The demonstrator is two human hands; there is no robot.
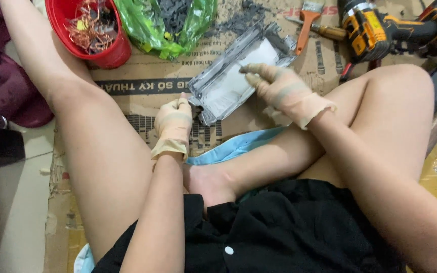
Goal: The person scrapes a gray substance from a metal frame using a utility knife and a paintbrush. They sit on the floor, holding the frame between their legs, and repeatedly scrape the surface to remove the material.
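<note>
A grey rectangular casing with a white panel inside (228, 83) lies tilted on the cardboard (137, 101) in front of my crossed legs. My left hand (174, 121), in a beige glove, grips its near left corner. My right hand (279, 88), also gloved, rests on the casing's right side with fingers curled and holds a thin pointed tool against the white panel.
A red bucket of copper wire scraps (93, 30) and a green bag of grey pieces (170, 23) sit at the top left. A paintbrush (307, 20), a screwdriver (324, 31) and a yellow-black power drill (390, 30) lie at the top right. Dark red cloth (1, 76) lies on the left.
</note>
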